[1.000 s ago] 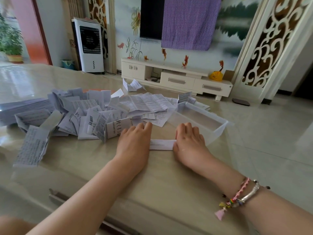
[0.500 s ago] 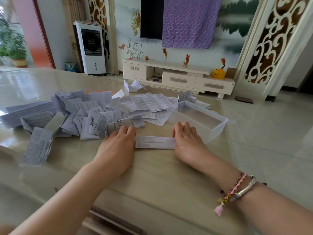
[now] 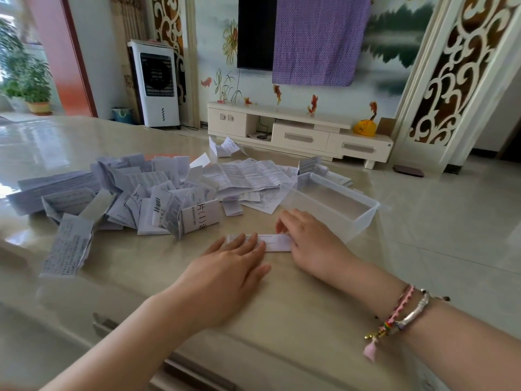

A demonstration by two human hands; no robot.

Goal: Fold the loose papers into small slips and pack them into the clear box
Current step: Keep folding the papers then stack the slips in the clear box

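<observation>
Pressure from both palms was on one folded slip [image 3: 275, 242], which lay on the tabletop [image 3: 282, 320] just in front of the clear box [image 3: 332, 203]. Half a second before, my left hand [image 3: 225, 266] rested beside the slip's left end; now it had slid to the right, and its flat fingers covered that end. My right hand [image 3: 313, 244] had stayed on the right end, fingers straight and pressing down. Neither hand had a real grip on the paper; both only pressed it. I judged that the crease was being sharpened by this sliding, so the slip was nearly ready for packing. The box looked empty to me. The heap of loose papers [image 3: 146, 198] to the left was still large, so most of the work remained.
</observation>
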